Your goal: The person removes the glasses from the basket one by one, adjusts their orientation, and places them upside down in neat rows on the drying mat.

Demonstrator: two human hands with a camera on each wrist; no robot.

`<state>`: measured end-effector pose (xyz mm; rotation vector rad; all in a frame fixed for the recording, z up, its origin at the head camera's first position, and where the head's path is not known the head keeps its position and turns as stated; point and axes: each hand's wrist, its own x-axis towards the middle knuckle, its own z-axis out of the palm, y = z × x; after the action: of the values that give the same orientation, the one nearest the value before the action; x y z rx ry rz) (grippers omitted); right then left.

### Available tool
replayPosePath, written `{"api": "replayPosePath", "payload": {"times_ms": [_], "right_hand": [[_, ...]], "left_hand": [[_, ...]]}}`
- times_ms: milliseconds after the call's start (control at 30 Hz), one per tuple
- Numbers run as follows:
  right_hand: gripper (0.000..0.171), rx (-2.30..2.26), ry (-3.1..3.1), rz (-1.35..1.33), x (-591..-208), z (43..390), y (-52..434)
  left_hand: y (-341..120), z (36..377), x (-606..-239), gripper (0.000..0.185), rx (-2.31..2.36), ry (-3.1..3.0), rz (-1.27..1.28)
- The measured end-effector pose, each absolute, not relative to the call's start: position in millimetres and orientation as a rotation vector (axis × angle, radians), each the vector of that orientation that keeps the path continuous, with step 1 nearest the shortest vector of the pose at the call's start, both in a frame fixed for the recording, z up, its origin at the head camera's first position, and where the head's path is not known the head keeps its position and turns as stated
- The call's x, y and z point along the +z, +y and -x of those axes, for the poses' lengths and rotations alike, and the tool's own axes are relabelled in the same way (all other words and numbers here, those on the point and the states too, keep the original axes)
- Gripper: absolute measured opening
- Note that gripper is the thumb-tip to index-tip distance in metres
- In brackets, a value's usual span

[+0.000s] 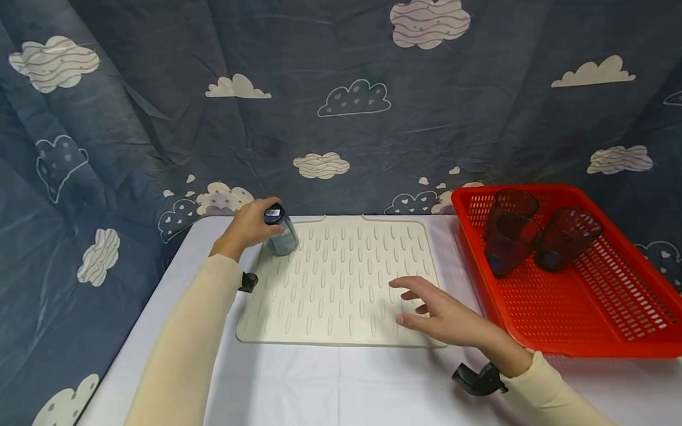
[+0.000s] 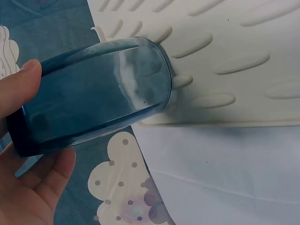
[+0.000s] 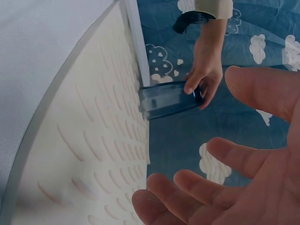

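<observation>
Left hand (image 1: pixel 246 229) grips an upturned blue translucent plastic cup (image 1: pixel 280 234) on the cream ridged drying mat's (image 1: pixel 343 282) upper-left corner, apparently setting it down, so release comes next; right hand (image 1: pixel 440 313) hovers open, empty.

Blue translucent tumbler (image 1: pixel 280 236) upside down, rim on ribbed mat's (image 1: pixel 343 282) far-left corner.

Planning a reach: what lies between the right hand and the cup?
Only bare mat, in the head view, between the right hand and cup.

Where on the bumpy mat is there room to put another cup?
Most of the mat is bare: the whole middle, between the blue cup held by the left hand at the far left corner and the right hand hovering near the front right. The red basket holds three cups at its far end.
</observation>
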<state>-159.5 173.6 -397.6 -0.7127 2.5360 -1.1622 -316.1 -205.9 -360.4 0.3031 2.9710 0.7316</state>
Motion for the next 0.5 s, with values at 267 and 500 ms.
{"api": "replayPosePath", "payload": {"times_ms": [267, 500], "right_hand": [[0.056, -1.167, 2.515, 0.714, -400.4, 159.1, 172.9], [0.056, -1.152, 2.523, 0.725, -400.7, 159.2, 170.7]], "left_hand": [[-203.0, 316.2, -362.5, 0.068, 0.723, 2.957, -0.330], [-205.7, 315.4, -362.7, 0.068, 0.753, 2.944, -0.368]]}}
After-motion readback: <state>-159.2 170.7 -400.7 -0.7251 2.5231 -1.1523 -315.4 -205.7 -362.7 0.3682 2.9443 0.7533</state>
